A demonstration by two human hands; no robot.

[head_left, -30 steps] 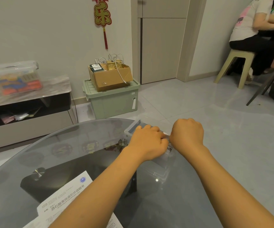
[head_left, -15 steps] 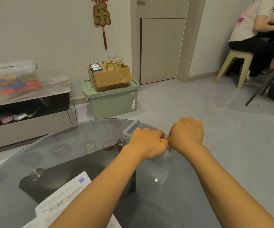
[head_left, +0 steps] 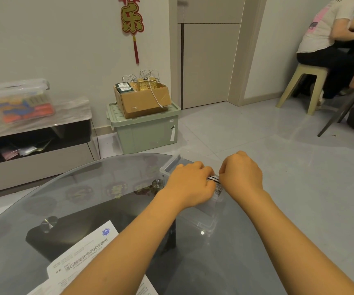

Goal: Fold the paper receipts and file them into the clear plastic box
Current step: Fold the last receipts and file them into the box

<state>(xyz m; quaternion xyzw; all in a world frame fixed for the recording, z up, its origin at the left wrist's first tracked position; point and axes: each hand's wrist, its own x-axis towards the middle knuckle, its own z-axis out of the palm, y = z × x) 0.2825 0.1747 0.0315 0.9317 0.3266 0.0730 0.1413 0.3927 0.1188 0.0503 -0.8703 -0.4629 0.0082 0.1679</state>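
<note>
A clear plastic box [head_left: 201, 218] sits on the far right part of the round glass table [head_left: 86, 199]. Both my hands hover over the box's open top. My left hand [head_left: 189, 183] and my right hand [head_left: 241, 174] have curled fingers and together pinch a folded stack of printed paper receipts [head_left: 214, 179] between them, just above the box rim. Most of the stack is hidden by my knuckles. A white printed paper sheet [head_left: 82, 258] lies flat on the table near me, partly under my left forearm.
Behind the table stand a green storage bin [head_left: 146, 133] with a cardboard box [head_left: 144, 99] on it, and a low cabinet [head_left: 33, 145] at left carrying a clear tub [head_left: 16, 101]. A person sits on a plastic stool [head_left: 303, 81] at far right.
My two hands have drawn slightly apart, so the edge of the folded receipts now shows between them. The box and the paper sheet have not moved.
</note>
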